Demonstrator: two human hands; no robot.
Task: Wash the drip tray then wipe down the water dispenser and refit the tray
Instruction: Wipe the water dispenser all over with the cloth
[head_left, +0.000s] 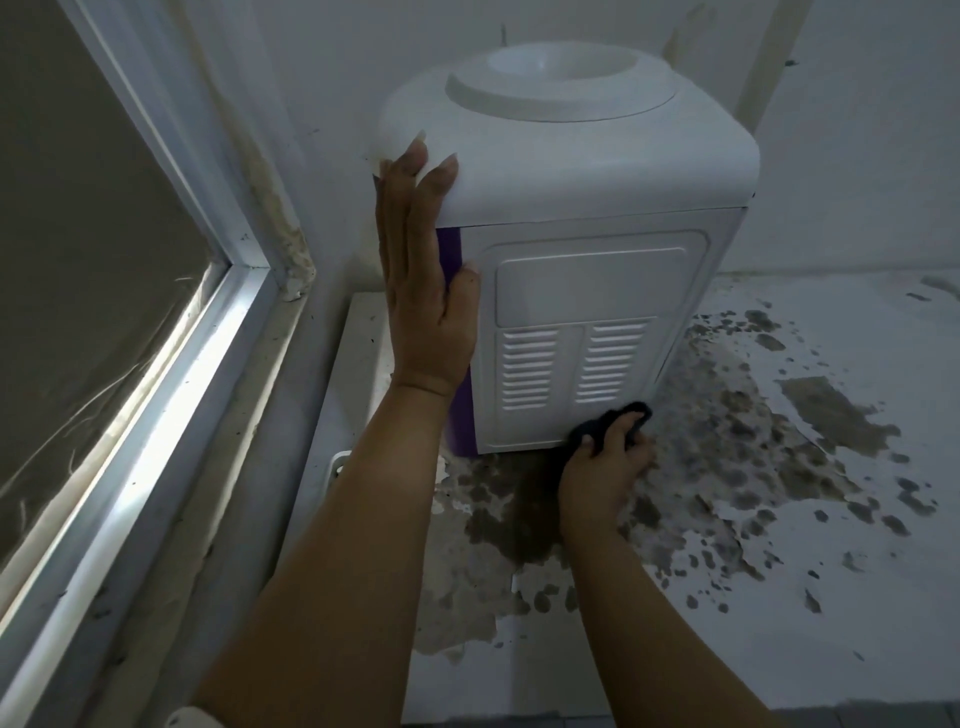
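A white water dispenser (587, 291) with a purple side strip stands on a counter, its vented side panel turned toward me. My left hand (423, 291) lies flat with straight fingers against its left corner, fingertips up on the white top cover. My right hand (605, 467) grips a dark cloth (610, 423) and holds it against the bottom edge of the vented panel. The bottle seat on top holds no bottle. No drip tray shows in this view.
The counter (779, 597) has peeling white covering with brown patches. A window frame (171, 332) runs along the left. White walls close in behind and left of the dispenser. A white ledge (358, 374) lies between dispenser and window.
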